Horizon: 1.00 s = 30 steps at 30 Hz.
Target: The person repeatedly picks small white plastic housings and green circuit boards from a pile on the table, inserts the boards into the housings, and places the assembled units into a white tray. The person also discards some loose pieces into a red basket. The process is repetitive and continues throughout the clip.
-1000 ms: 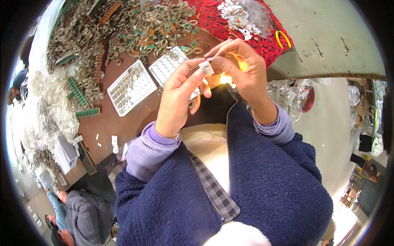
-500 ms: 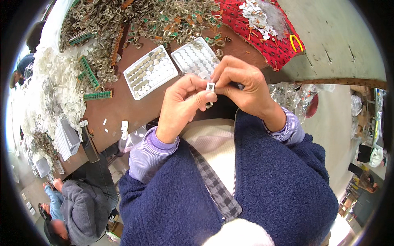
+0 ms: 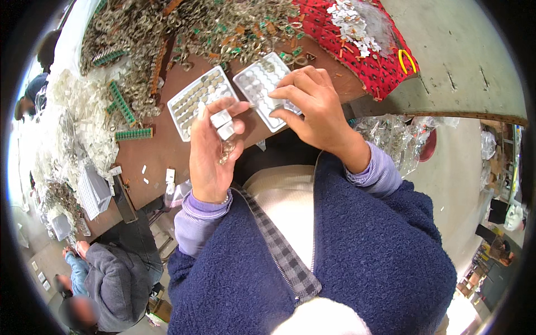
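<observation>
My left hand (image 3: 211, 151) is raised palm up near the table edge, its fingers curled round small white box-shaped plastic pieces (image 3: 224, 124). Below them, a shiny bit of metal or clear material (image 3: 226, 151) rests against the palm. My right hand (image 3: 315, 109) is over the right-hand white tray (image 3: 272, 127), thumb and index finger bent toward each other around something small and pale that I cannot make out. That tray has rows of round pockets. Beside it, partly behind my left fingers, lies another white tray (image 3: 182, 132) with rows of greyish and white discs (image 3: 192, 100).
A large heap of metal links (image 3: 134, 28) covers the table's far side. White plastic pieces (image 3: 72, 117) are piled at left, near green strips (image 3: 134, 133). A red cloth (image 3: 340, 44) holds white bits and a yellow tool (image 3: 407, 61). A person in grey (image 3: 120, 285) sits lower left.
My hands have come apart. The left has moved left and turned its palm up with the white pieces; the right has reached over the right-hand tray.
</observation>
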Tool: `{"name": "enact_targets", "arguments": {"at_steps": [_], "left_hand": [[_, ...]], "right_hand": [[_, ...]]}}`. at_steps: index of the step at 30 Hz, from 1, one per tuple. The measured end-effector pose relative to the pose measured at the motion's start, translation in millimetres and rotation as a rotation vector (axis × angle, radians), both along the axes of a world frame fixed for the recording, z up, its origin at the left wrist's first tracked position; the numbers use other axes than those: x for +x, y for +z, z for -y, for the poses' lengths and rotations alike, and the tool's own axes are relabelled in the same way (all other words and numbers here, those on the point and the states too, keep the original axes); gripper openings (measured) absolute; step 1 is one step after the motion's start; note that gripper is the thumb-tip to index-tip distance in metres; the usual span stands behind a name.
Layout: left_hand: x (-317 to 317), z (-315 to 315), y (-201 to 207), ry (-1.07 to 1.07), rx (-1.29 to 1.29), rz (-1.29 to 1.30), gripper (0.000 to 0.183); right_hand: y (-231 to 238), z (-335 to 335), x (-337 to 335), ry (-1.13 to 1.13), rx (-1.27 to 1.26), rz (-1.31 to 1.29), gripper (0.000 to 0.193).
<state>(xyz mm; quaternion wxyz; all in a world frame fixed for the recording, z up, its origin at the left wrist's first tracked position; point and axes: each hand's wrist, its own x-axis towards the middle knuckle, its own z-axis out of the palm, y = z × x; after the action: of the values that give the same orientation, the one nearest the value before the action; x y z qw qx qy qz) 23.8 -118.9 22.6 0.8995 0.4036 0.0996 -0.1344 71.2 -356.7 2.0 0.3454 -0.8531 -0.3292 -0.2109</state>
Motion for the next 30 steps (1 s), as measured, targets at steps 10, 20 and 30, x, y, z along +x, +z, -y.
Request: {"name": "enact_targets", "arguments": {"at_steps": [10, 20, 30], "left_hand": [[15, 56, 3, -0.013, 0.093, -0.052, 0.033], [30, 31, 3, -0.129, -0.408, -0.063, 0.020], [23, 11, -3, -0.130, -0.284, 0.016, 0.018]], "right_hand": [[9, -22, -11, 0.084, 0.337, 0.105, 0.035], [-30, 59, 65, -0.419, -0.122, 0.084, 0.018], [26, 104, 35, -0.252, -0.153, -0.055, 0.020]]}}
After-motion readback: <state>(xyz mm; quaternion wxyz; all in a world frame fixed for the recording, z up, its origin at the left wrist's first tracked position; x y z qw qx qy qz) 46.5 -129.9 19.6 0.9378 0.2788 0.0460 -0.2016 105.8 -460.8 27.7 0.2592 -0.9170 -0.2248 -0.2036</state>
